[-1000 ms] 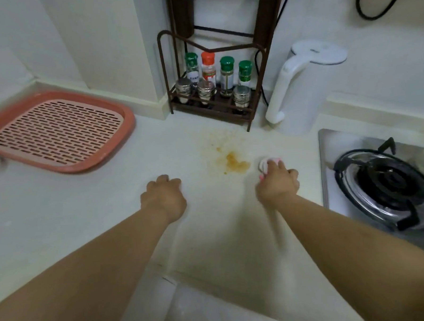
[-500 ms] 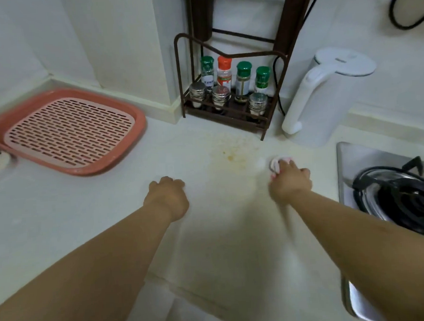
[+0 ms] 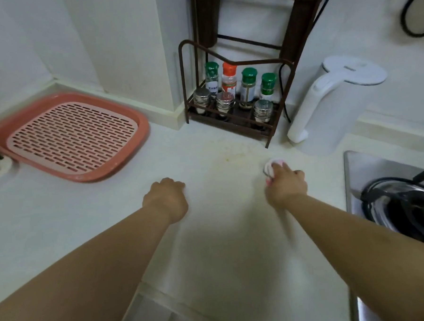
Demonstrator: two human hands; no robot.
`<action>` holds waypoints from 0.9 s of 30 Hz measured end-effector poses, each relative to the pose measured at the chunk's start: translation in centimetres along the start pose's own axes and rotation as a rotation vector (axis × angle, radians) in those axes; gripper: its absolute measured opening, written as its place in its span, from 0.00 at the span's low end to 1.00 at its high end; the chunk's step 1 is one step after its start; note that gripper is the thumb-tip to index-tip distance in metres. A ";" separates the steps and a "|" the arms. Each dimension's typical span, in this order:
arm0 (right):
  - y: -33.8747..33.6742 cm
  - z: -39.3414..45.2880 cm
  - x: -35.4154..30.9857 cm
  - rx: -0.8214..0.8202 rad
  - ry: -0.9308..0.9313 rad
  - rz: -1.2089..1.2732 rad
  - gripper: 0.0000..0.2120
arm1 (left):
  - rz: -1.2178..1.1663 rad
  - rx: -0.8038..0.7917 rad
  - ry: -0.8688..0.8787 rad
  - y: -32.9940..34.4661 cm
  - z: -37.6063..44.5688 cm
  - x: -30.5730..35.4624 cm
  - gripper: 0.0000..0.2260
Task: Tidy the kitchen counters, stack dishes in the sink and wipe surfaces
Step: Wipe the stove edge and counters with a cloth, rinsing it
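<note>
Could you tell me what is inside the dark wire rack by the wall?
The rack holds four tall capped bottles behind three steel shakers. Their contents and most of the labels cannot be made out.

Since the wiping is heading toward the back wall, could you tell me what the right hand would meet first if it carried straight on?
Probably the white kettle: the right hand, gripping the sponge, points up-counter toward its base. Depth is unclear; the spice rack lies just left.

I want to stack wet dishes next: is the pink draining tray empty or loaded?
Empty. The draining tray shows its whole slotted insert bare, nothing standing or lying on it, though its left edge runs out of view.
</note>
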State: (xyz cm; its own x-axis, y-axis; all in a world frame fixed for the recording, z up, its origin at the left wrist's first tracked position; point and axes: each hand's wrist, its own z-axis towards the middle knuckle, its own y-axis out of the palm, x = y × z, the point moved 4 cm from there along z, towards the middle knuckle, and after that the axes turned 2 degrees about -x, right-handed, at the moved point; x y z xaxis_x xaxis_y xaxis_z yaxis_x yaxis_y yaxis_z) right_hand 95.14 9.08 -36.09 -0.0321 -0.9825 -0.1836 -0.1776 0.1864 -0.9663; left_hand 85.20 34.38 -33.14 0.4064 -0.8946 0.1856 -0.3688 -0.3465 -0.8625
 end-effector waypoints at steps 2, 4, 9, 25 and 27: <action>0.3 3.2 -2.4 -0.014 0.039 0.005 0.19 | 0.008 0.019 0.013 -0.1 0.4 -0.3 0.26; 1.0 4.8 -6.9 -0.028 -0.045 0.036 0.19 | -0.007 0.054 -0.001 -0.5 0.9 -0.4 0.25; 2.6 -0.6 -10.6 -0.115 -0.472 0.069 0.20 | 0.077 0.096 -0.006 -1.1 2.0 -0.2 0.23; 2.2 3.2 -14.5 -0.161 -0.507 0.045 0.21 | 0.072 0.080 0.050 -1.0 2.8 -1.2 0.29; 2.0 0.0 -13.1 -0.208 -0.682 0.118 0.21 | 0.094 0.063 0.049 -1.1 2.7 -0.9 0.29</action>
State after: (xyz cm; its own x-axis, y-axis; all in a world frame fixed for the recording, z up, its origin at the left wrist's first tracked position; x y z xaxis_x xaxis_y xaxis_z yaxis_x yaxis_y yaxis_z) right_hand 95.22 22.28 -35.63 0.5463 -0.7237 -0.4215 -0.3963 0.2200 -0.8914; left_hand 87.47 36.34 -33.62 0.3304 -0.9357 0.1238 -0.3494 -0.2431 -0.9049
